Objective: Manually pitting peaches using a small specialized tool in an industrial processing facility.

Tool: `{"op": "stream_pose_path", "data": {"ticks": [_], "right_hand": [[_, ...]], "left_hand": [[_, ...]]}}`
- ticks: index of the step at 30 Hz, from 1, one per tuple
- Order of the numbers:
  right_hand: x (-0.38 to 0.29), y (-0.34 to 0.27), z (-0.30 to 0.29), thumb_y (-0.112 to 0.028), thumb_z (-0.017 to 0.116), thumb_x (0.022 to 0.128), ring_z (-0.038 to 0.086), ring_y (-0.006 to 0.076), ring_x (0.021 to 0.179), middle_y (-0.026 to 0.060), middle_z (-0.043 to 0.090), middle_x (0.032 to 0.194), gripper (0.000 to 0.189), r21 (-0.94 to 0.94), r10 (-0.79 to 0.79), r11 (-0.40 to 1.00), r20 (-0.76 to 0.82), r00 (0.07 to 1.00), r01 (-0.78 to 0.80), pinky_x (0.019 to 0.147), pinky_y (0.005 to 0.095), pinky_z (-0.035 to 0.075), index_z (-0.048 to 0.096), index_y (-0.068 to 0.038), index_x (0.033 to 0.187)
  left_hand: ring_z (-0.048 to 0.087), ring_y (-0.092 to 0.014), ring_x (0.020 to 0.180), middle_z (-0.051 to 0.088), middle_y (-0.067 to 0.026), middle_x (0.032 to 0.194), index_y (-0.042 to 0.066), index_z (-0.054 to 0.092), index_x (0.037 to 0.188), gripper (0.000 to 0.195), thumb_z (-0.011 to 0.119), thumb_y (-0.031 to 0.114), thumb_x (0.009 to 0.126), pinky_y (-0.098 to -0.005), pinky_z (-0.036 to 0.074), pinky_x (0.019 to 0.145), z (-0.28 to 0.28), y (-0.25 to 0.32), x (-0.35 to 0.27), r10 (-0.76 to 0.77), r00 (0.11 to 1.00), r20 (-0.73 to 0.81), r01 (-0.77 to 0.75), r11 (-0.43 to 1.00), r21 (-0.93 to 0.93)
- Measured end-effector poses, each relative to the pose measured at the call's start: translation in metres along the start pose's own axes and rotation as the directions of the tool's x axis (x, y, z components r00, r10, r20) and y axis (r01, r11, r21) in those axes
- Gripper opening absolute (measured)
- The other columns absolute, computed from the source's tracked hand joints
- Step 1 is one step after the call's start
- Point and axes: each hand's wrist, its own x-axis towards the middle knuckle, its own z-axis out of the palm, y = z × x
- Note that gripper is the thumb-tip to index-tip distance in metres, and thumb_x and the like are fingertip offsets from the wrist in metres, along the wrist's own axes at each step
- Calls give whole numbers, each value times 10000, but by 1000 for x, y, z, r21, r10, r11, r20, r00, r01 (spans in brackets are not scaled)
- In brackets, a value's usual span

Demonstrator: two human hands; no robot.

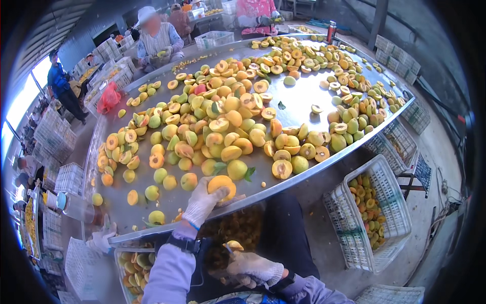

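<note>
My left hand [203, 199], in a white knitted glove, holds a yellow peach [220, 185] at the near edge of the metal table [288, 190]. Its thumb lies across the fruit. Lower down, in front of my lap, my gloved right hand [256, 268] grips a slim tool, seen only in part and blurred. A piece of yellow peach [233, 245] is at the tool's tip. Beyond my left hand spreads a heap of whole and halved peaches [212, 138], some halves showing brown pits or pit hollows. Below the table edge, a dark mass of fruit pieces [235, 228] lies in shadow.
A white plastic crate [395, 212] of peach halves stands right; another crate [123, 255] sits below left. A co-worker's gloved hand [101, 237] touches the table's left corner, near a clear jar [78, 207]. A person [157, 41] works across the table. A flask [331, 32] stands far right.
</note>
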Motion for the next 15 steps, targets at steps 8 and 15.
{"op": "stream_pose_path", "data": {"ticks": [8, 15], "right_hand": [[10, 2, 15, -280, 661, 913, 456, 42, 497, -21, 560, 701, 196, -170, 26, 985, -60, 998, -36, 422, 181, 344, 608, -100, 971], [10, 13, 28, -368, 691, 881, 476, 53, 531, -31, 550, 699, 292, -415, -30, 909, -173, 985, -45, 488, 190, 384, 625, -109, 996]], "left_hand": [[531, -175, 1153, 540, -74, 1243, 57, 477, 1293, 610, 810, 180, 797, -329, 449, 1000, -23, 28, -106, 110, 970, 216, -48, 960, -276], [541, -208, 1185, 532, -91, 1303, 93, 485, 1313, 634, 787, 341, 814, -315, 412, 1031, -2, 11, -136, 97, 977, 188, -125, 981, 146]]}}
